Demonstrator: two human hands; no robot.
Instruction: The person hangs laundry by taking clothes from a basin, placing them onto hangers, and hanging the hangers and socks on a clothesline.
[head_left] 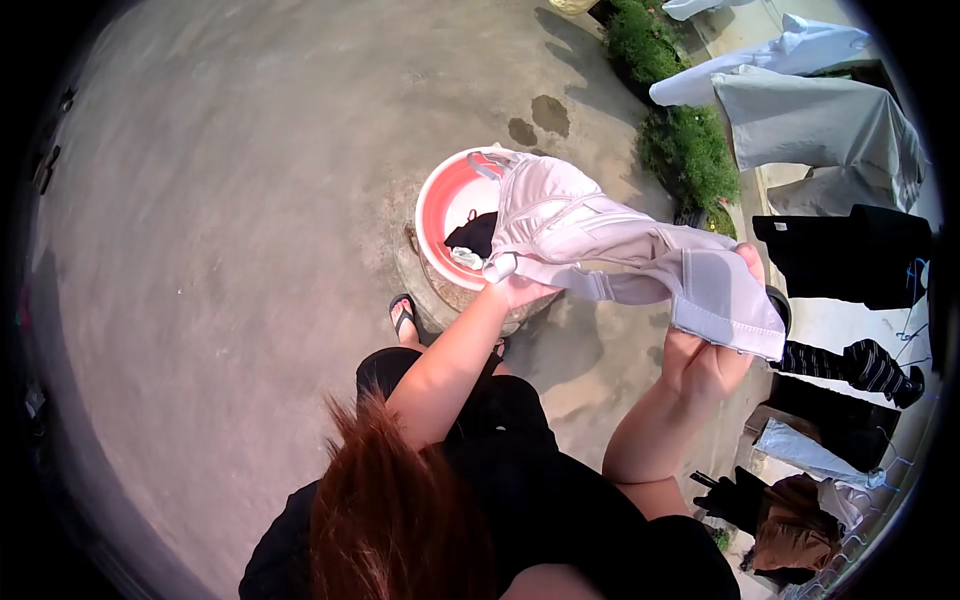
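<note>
A pale pink bra (570, 215) is stretched between my two hands, its cups hanging over the right side of a red-and-white basin (432, 210). My left hand (525, 290) grips its lower edge near a strap, the fingers partly hidden under the fabric. At the other end, my right hand (745, 262) is closed on the bra's wide band, which covers most of the palm. Inside the basin lie a black garment (474, 235) and a small white cloth (466, 259).
The basin stands on a low round concrete base (408, 262). Along the right hang clothes, among them grey trousers (810, 120), a black garment (850, 255) and a brown garment (795, 525). Green bushes (690, 150) grow beside the concrete floor (250, 200).
</note>
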